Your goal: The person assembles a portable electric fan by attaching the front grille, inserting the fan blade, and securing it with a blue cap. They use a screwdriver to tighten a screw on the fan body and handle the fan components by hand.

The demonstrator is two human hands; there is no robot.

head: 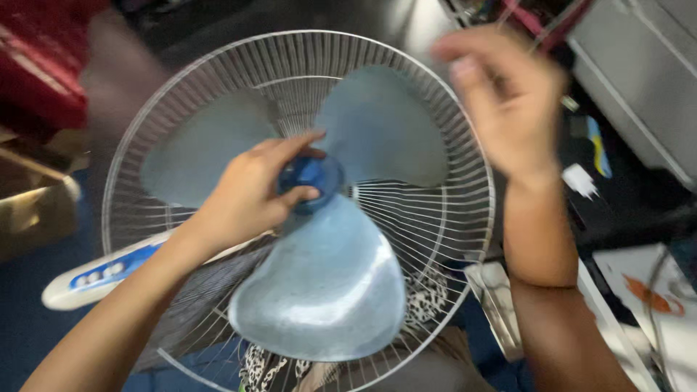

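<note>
At the middle of the scene lies a fan with its rear wire guard (435, 218) facing up and no front grille over it, so the three pale blue blades (327, 283) are bare and within reach. Left hand (250, 192) rests on the dark blue hub cap (314, 178) where the blades meet, thumb and fingers curled around it in a pinching grip, probably to turn or steady it. Right hand (508, 94) hangs above the far right rim of the guard, touching nothing; it is blurred, fingers loosely spread, holding nothing that can be made out. Under the left forearm the white control panel with blue buttons (102, 274) sticks out to the left, past the guard's edge. Room is tight on the right: a white plug (579, 179) and grey casing (639, 80) sit near the rim. Patterned cloth (425, 301) shows through the wires on the near side, and a cardboard box (33, 203) stands well left
</note>
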